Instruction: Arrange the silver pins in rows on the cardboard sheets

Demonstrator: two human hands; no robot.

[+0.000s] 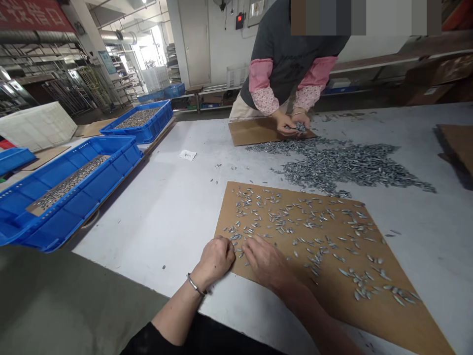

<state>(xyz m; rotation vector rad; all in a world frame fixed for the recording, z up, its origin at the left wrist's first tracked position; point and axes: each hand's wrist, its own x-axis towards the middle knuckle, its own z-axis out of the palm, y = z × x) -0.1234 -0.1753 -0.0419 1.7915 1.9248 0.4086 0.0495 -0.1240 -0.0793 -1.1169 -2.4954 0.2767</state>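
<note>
A brown cardboard sheet [332,296] lies on the grey table in front of me, scattered with several small silver metal pieces [281,217]. My left hand [216,257] rests at the sheet's near left edge, fingers curled into a loose fist, a bracelet on the wrist. My right hand [266,261] lies on the cardboard beside it, fingers bent and pressed down among the pieces. What either hand holds is hidden.
A big heap of the same metal pieces [347,165] lies beyond the sheet. Across the table a person in pink sleeves handles pieces [293,123] over another cardboard [251,130]. Two blue crates [66,190] [142,118] with pieces stand at left.
</note>
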